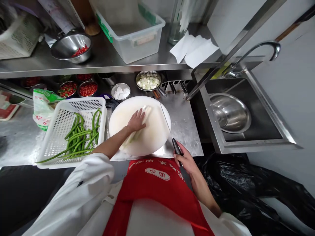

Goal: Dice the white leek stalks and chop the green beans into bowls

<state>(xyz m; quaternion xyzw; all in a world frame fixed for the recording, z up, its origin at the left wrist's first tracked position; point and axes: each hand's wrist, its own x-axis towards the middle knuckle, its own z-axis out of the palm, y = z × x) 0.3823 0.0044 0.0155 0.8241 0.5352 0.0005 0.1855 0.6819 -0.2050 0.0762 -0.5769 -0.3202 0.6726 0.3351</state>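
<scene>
A round white cutting board (155, 141) lies in front of me on the steel counter. Pale, long vegetable stalks (130, 138) stretch diagonally across it; their exact kind is hard to make out. My left hand (136, 122) rests flat on top of the stalks, fingers stretched out. In my right hand (186, 158) is the black handle of a knife (176, 147), gripped at the board's lower right edge. Its thin blade, seen almost edge-on, points away from me along the board's right side.
Left of the board stands a white basket (57, 123) with green beans (78, 136). Behind are bowls of chopped red chillies (88, 89), white slices (121, 92) and white cubes (148, 80). A shelf (105, 68) overhangs the counter; a sink (263, 132) is at right.
</scene>
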